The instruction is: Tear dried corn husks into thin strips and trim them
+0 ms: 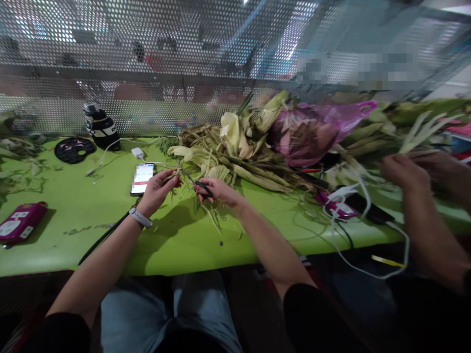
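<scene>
The left grip [161,187], pinched closed, holds pale plant strands [176,172], while the right grip [218,191] curls around scissors [201,186] pointing toward those strands, with the husk pile [243,166] lying just beyond both grips.

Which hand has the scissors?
The person's right hand: it grips the black-handled scissors. The left hand pinches husk strands instead, and the co-worker's hands hold pale strips.
</scene>
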Action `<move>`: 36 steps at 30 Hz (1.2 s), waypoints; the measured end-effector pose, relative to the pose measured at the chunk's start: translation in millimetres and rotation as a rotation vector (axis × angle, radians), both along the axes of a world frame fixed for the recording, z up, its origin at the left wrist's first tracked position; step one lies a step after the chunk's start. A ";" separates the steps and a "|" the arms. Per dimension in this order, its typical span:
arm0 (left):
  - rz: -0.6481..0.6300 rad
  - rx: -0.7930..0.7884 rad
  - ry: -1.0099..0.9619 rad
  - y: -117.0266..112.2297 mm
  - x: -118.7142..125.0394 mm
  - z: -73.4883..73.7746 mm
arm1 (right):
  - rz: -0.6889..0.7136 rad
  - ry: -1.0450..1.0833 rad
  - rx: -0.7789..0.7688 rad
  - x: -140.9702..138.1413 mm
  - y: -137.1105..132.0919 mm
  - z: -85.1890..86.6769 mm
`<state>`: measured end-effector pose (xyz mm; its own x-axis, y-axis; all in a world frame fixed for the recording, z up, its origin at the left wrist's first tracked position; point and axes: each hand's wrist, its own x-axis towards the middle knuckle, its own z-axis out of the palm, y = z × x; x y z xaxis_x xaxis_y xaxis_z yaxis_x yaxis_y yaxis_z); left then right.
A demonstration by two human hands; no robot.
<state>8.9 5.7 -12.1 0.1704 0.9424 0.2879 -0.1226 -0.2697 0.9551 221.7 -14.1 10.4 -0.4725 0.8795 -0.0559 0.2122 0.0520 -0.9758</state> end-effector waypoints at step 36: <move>0.014 -0.006 -0.142 8.9 -2.6 -8.8 | -0.410 -0.174 0.211 4.8 19.4 -18.7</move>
<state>6.4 14.6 -20.9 0.1148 0.9461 0.3028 -0.2528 -0.2670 0.9300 226.5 5.3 -8.2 -0.0848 0.9917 0.0965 0.4155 0.1232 -0.9012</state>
